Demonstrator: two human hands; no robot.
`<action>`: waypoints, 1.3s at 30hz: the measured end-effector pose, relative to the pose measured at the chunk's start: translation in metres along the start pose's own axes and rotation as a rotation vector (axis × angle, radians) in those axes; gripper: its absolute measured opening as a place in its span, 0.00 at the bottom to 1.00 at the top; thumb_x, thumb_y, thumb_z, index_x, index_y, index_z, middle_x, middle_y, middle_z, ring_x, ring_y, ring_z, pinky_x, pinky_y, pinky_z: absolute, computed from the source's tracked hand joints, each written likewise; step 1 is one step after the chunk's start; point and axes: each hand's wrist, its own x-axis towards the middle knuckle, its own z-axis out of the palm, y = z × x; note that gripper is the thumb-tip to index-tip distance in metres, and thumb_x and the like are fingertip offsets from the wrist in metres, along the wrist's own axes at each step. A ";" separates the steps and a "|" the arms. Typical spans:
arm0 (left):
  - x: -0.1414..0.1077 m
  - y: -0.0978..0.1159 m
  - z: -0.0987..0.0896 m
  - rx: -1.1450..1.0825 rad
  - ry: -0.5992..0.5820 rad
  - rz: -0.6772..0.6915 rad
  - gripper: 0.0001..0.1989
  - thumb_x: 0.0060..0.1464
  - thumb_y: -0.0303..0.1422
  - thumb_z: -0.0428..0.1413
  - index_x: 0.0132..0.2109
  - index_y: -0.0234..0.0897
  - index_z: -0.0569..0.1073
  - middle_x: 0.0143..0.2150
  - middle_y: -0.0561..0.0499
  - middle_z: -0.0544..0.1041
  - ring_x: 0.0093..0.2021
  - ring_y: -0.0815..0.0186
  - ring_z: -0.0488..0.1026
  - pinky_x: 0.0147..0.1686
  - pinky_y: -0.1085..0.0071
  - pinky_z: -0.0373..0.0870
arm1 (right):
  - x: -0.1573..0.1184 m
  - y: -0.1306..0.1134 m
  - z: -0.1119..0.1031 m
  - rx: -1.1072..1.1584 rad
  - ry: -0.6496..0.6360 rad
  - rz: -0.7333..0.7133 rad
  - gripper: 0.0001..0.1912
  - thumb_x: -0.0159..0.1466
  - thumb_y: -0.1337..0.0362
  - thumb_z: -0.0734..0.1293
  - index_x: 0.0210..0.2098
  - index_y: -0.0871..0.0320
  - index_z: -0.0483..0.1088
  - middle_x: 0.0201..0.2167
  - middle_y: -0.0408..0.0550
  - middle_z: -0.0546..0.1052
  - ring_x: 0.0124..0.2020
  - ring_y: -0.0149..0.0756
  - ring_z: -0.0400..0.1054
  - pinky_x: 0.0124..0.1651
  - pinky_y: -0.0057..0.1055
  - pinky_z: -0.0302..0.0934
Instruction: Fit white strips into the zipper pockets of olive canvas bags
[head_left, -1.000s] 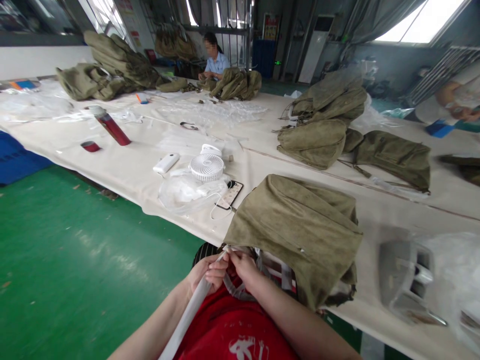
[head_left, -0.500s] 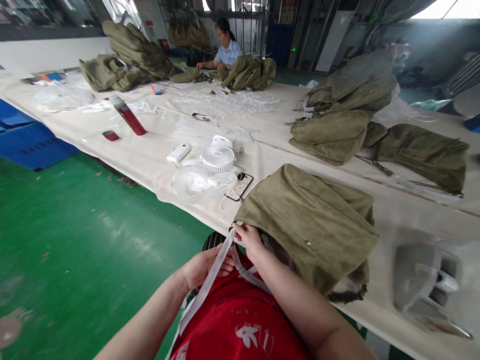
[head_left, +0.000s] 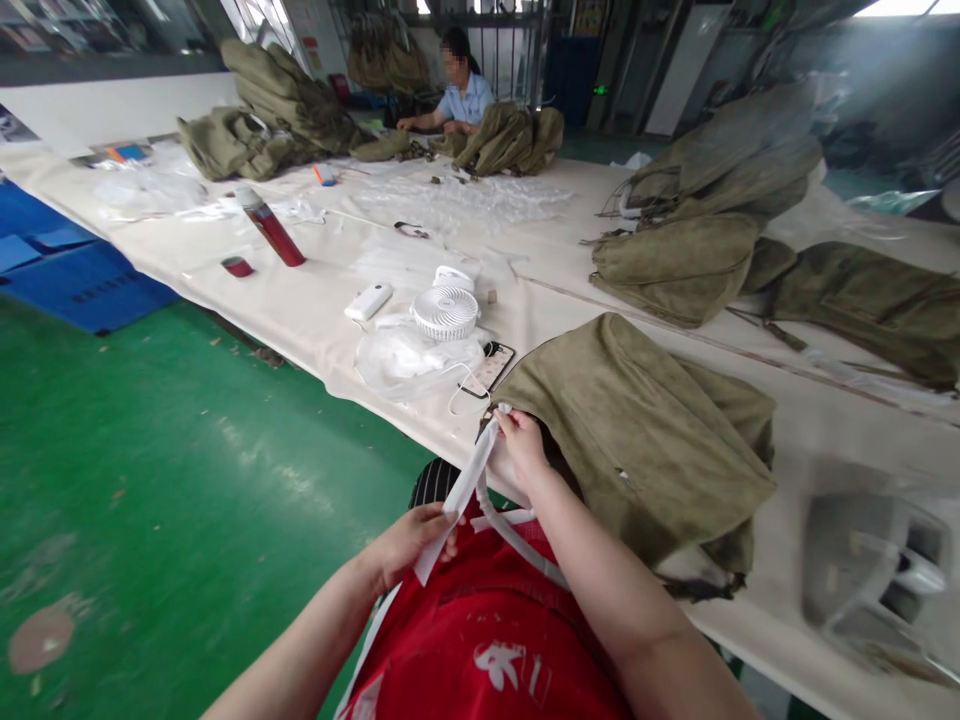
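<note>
A white strip (head_left: 472,478) runs slantwise between my hands, over the red apron (head_left: 510,620). My left hand (head_left: 416,543) is closed on its lower part, thumb on top, with a short end hanging past the fingers. My right hand (head_left: 521,440) pinches the strip's upper end at the near left corner of an olive cloth bag (head_left: 637,430). The bag lies on the table's edge, its opening partly hidden by my right forearm. A second white band loops below my right hand across the apron.
On the pale table (head_left: 300,330) are a white fan (head_left: 445,313), a phone (head_left: 487,370), a red flask (head_left: 276,232), and more olive bags (head_left: 675,265). A person (head_left: 466,98) sits at the far side. Right, a grey plastic holder (head_left: 855,560).
Both hands have moved up and away from my body with the strip. My left hand has closed on the strip, whose lower end now hangs short. The view has shifted slightly left.
</note>
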 end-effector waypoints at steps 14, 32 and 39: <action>-0.005 -0.015 -0.019 0.546 0.249 0.086 0.21 0.46 0.51 0.53 0.29 0.34 0.69 0.21 0.56 0.66 0.22 0.71 0.58 0.21 0.76 0.52 | -0.076 -0.036 0.012 -0.990 -0.622 -0.336 0.12 0.63 0.60 0.61 0.38 0.55 0.74 0.39 0.50 0.78 0.40 0.38 0.71 0.43 0.31 0.60; -0.032 -0.020 -0.020 0.612 0.521 0.300 0.15 0.55 0.43 0.51 0.35 0.38 0.75 0.27 0.50 0.76 0.28 0.62 0.69 0.29 0.73 0.60 | -0.083 -0.025 0.058 -1.212 -1.087 -0.508 0.12 0.63 0.64 0.63 0.43 0.53 0.75 0.41 0.48 0.76 0.40 0.36 0.71 0.40 0.28 0.61; -0.040 -0.019 -0.023 0.636 0.530 0.360 0.11 0.53 0.41 0.54 0.30 0.41 0.75 0.26 0.50 0.74 0.27 0.63 0.66 0.29 0.74 0.56 | -0.086 -0.035 0.069 -1.349 -1.217 -0.615 0.12 0.63 0.62 0.64 0.40 0.58 0.77 0.38 0.53 0.77 0.38 0.41 0.72 0.36 0.31 0.62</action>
